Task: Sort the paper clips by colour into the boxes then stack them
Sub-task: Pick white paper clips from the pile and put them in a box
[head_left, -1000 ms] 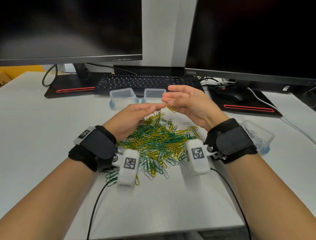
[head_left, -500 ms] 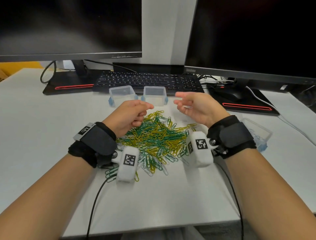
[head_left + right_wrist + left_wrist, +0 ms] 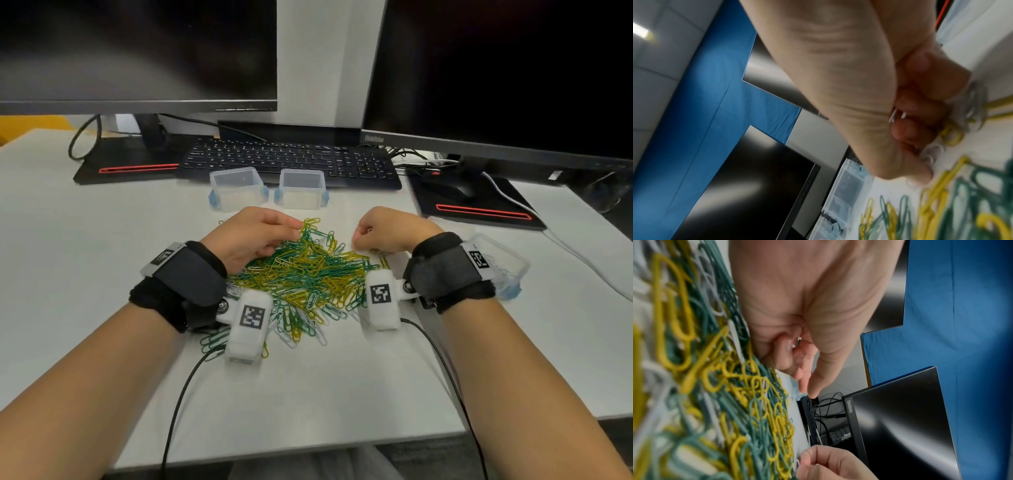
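hundreds of paper clips [image 3: 301, 274], yellow, green and white, lie in one tangled heap in the middle of the desk [image 3: 325, 377], between the two wrists. a second ago both hands were lifted and nearly touching over the heap, seemingly working clips apart; now they have dropped and separated, each to its own edge, so it looks like picking has resumed rather than any drop-off. the left hand [image 3: 253, 236] sits at the heap's far left edge with its fingers curled in, and the left wrist view shows a bit of wire tucked in the fist, so it seems to be holding at least one clip. the right hand [image 3: 387, 233] is curled too, at the right edge, with white clips bunched at its fingertips [image 3: 920, 113] in the right wrist view. two clear boxes [image 3: 236, 188] stand open just beyond the heap and look empty, a third box [image 3: 503, 270] lies by the right wrist, so sorting has barely begun and stacking is far off.
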Available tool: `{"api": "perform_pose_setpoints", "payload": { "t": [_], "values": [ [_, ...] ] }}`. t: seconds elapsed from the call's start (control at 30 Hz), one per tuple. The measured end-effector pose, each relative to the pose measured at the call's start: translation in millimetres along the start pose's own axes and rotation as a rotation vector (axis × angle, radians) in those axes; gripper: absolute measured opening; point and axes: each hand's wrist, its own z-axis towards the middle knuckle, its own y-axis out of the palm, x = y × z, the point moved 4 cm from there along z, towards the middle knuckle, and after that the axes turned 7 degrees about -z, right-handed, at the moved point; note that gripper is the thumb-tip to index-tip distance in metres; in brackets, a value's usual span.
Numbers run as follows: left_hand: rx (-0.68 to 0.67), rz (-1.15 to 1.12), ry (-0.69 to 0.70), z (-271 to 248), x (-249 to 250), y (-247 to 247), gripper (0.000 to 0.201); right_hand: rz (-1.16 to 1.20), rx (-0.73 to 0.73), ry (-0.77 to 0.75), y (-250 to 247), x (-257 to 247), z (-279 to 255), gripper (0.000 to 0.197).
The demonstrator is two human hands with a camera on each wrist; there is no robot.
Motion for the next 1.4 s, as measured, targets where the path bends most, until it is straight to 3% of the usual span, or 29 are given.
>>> {"api": "perform_pose_setpoints", "payload": {
  "t": [0.07,0.13,0.27,0.33,0.37,0.43,0.57,0.73,0.83,1.0,1.1,1.23,1.3,1.4],
  "values": [
    [-0.013,0.11,-0.002,-1,-1,1,0.022,-0.04,0.013,-0.03,0,-4,-2,0.033],
    [-0.028,0.192,0.012,-1,-2,2,0.025,0.127,0.043,-0.1,-1,-11,-2,0.026],
    [-0.006,0.325,0.059,1,-3,1,0.02,1.177,-0.044,-0.178,2,-22,4,0.012],
    [0.011,0.364,0.08,2,-3,0,0.017,1.471,-0.11,-0.122,4,-23,8,0.015],
    [0.012,0.379,0.089,2,-3,0,0.016,1.509,-0.133,-0.095,6,-23,9,0.019],
    [0.011,0.397,0.105,2,-3,-1,0.014,1.352,-0.106,-0.06,8,-21,9,0.024],
    [0.011,0.445,0.137,1,0,0,0.011,0.625,0.078,-0.177,8,-24,3,0.019],
    [0.01,0.51,0.163,1,1,3,0.016,0.367,0.146,-0.269,9,-31,1,0.01],
    [0.006,0.534,0.157,2,0,3,0.013,0.367,0.162,-0.284,4,-31,-1,0.011],
    [0.022,0.461,0.199,1,2,2,0.003,0.744,0.073,-0.232,2,-26,-2,0.012],
    [0.082,0.236,0.196,2,4,0,0.005,0.97,-0.07,-0.289,4,-33,-2,0.011],
    [0.068,-0.129,0.133,2,5,-2,0.009,1.421,-0.276,-0.191,7,-38,0,0.014],
    [0.053,-0.19,0.084,3,3,-3,0.012,1.379,-0.27,-0.136,10,-36,3,0.014],
    [0.081,-0.227,0.036,6,2,-4,0.012,0.877,-0.014,-0.065,10,-26,4,0.022]
  ]
}}
